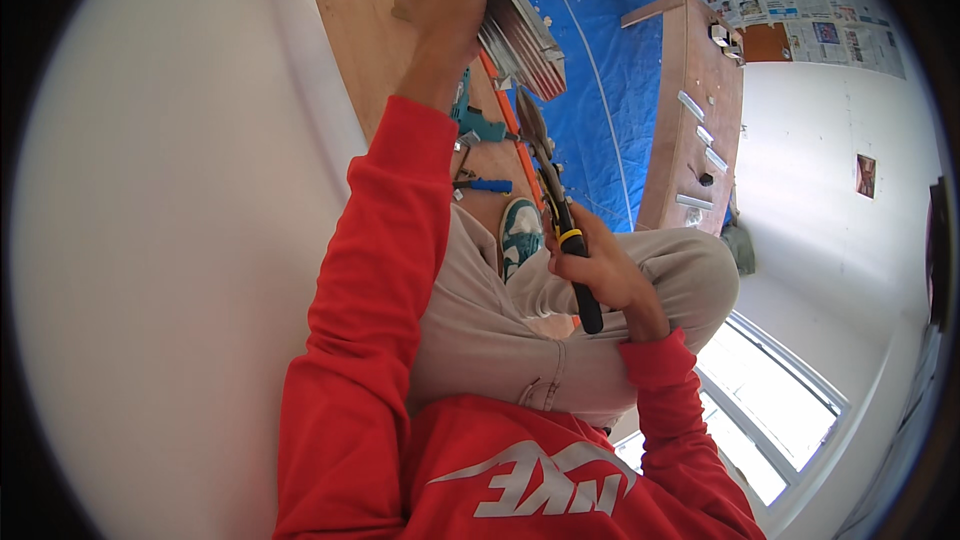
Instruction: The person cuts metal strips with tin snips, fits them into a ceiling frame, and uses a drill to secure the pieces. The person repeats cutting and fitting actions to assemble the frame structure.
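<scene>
Ribbed metal (pixel 518 35) juts rightward from the left grip (pixel 450 2), seemingly clamped round it; right grip (pixel 603 268) clasps snips (pixel 552 185).

Head camera: fisheye, left one of a pair, upright. Looks steeply down from above the wearer's lap (pixel 490 325), facing the snips (pixel 552 185) at close range. Relative to snips: sweatshirt (pixel 440 450) below, sheet (pixel 610 70) beyond, wall (pixel 180 240) left, window (pixel 775 395) lower right. Straight edges bow toward the rim.
</scene>
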Motion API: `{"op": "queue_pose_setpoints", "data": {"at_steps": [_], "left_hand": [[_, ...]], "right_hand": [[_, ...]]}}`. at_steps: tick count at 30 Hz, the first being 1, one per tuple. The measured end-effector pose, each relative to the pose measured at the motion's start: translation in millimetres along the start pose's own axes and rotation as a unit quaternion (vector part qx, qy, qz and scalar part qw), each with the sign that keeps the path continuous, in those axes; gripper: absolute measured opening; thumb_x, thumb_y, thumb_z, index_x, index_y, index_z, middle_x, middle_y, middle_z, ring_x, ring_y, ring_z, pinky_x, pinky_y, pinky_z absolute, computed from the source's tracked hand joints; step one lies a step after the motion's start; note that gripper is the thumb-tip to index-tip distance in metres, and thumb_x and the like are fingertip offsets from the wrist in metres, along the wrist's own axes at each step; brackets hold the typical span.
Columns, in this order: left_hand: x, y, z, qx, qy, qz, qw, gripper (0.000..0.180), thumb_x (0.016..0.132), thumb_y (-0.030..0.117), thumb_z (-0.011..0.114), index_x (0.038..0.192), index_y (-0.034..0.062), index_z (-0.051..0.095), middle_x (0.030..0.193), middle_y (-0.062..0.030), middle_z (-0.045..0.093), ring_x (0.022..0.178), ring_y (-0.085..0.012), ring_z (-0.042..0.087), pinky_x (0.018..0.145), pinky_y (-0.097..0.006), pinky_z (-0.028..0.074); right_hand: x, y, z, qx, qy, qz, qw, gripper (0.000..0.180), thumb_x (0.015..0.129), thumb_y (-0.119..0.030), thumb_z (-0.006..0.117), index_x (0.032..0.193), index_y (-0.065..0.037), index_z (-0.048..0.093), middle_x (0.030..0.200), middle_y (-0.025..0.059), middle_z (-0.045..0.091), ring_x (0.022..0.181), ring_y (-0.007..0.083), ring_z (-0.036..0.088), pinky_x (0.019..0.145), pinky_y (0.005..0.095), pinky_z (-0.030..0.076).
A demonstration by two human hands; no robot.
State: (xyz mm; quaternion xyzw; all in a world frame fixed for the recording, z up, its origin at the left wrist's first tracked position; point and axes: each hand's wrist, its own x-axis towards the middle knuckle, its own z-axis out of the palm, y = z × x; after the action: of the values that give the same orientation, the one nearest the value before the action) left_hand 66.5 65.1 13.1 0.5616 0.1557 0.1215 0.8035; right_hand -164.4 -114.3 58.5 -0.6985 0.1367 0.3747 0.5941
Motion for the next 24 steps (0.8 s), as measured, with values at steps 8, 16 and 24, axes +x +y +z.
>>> {"op": "queue_pose_setpoints", "data": {"at_steps": [8,16,24], "left_hand": [[-3,-3,5,0.082,0.031,-0.032,0.996,0.057,0.083,0.027,0.078,0.123,-0.009,0.057,0.108,-0.0204,0.068,0.094,-0.0284,0.068,0.082,-0.039,0.056],[-10,10,4,0.11,0.003,-0.037,0.993,0.061,0.082,0.03,0.078,0.125,-0.0088,0.058,0.11,-0.0215,0.069,0.096,-0.0298,0.069,0.084,-0.039,0.056],[-13,12,7,0.118,0.028,-0.043,0.992,0.06,0.084,0.029,0.076,0.128,-0.0081,0.057,0.114,-0.0224,0.068,0.101,-0.0301,0.068,0.086,-0.04,0.056]], "right_hand": [[3,-1,-2,-0.003,-0.01,-0.006,1.0,0.04,0.071,-0.015,0.069,0.106,-0.004,0.053,0.086,0.0002,0.049,0.079,0.0106,0.047,0.072,0.0267,0.041],[4,1,-5,0.027,-0.04,0.0,0.999,0.04,0.072,-0.016,0.069,0.107,-0.004,0.054,0.087,-0.0001,0.05,0.08,0.0095,0.048,0.072,0.0263,0.041],[4,3,-4,0.047,-0.047,-0.007,0.998,0.041,0.076,-0.016,0.07,0.111,-0.002,0.053,0.085,-0.0001,0.051,0.078,0.0092,0.05,0.07,0.0263,0.042]]}}
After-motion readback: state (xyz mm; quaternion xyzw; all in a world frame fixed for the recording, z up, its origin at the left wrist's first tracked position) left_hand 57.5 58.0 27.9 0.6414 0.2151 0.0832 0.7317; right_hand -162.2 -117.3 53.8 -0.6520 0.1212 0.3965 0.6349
